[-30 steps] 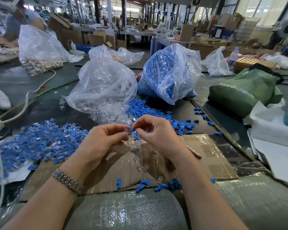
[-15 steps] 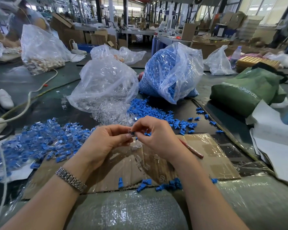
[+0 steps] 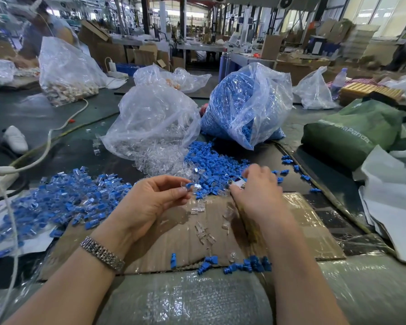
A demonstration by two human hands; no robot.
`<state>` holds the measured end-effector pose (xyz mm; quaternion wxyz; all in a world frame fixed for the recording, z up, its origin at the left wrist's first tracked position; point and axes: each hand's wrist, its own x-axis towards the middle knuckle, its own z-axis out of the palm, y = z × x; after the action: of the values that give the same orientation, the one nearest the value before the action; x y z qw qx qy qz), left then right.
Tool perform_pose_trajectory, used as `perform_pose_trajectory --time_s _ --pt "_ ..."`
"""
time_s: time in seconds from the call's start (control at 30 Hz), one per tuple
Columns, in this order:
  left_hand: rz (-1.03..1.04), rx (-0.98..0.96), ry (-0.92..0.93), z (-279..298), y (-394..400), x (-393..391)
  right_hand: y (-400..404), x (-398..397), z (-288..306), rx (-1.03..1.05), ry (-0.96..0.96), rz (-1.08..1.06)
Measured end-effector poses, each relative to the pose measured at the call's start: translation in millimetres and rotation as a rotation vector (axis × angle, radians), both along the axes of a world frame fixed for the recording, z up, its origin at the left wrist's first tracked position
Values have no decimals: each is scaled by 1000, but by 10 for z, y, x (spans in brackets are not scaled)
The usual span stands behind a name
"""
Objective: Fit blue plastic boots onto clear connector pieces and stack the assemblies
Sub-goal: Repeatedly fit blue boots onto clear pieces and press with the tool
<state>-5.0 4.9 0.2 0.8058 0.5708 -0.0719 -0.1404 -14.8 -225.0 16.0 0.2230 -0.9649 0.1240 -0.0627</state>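
My left hand (image 3: 150, 202) pinches a clear connector with a blue boot on it (image 3: 189, 186) between thumb and fingertips, palm turned up. My right hand (image 3: 256, 193) reaches over the loose blue boots (image 3: 211, 167), fingers curled down among them; whether it holds one is hidden. Loose clear connectors (image 3: 159, 160) spill from a clear bag (image 3: 150, 120). A second bag (image 3: 249, 102) is full of blue boots. Finished assemblies (image 3: 63, 200) lie heaped at the left. A few clear pieces (image 3: 204, 231) lie on the cardboard sheet (image 3: 314, 226).
A green cloth bag (image 3: 352, 130) and white sheets (image 3: 389, 207) lie at the right. White cables (image 3: 45, 151) cross the table at the left. Several stray blue boots (image 3: 244, 266) sit at the cardboard's near edge. Another person works at the far left.
My hands have separated. The right hand moved right and forward onto the blue boot pile, while the left hand keeps the fitted piece and has turned palm up.
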Motion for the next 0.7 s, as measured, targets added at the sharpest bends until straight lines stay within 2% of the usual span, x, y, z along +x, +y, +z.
perform_pose_trajectory --time_s 0.07,0.17,0.4,0.7 --pt "22 -28 18 -6 7 21 -103 -7 -28 -121 199 -148" --pt "26 -52 44 -6 19 49 -161 -22 -28 -144 292 -98" --pt "19 -74 45 -1 12 53 -16 -99 26 -151 239 14" --pt "49 -64 55 52 25 45 -24 -68 38 -100 249 4"
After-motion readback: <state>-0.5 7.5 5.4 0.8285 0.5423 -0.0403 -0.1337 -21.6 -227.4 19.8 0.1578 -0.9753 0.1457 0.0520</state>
